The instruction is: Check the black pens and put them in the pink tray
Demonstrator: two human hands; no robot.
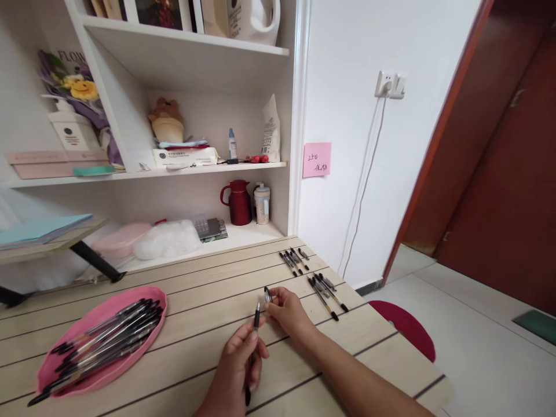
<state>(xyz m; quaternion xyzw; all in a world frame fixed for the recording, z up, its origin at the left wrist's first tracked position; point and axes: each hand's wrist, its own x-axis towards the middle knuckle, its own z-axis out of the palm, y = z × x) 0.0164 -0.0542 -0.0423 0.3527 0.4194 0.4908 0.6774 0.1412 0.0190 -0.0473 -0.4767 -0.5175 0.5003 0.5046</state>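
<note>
My left hand (243,359) is closed around an uncapped pen (256,319), whose metal tip points up and away from me. Just right of that tip, my right hand (284,310) pinches a black pen cap (267,294) between thumb and fingers. Cap and tip are apart by a small gap. To the left lies a pink oval tray (158,295) heaped with several black-capped pens (117,333). Beyond my right hand, pen parts rest on the table in two groups, a farther group (294,262) and a nearer group (328,295).
The slatted wooden table (191,324) meets a white shelf unit at the back. A dark red jug (240,202) and a cup (262,204) stand on its lowest shelf. A small riser (56,243) with papers is at left. A red round stool (403,327) sits beyond the right edge.
</note>
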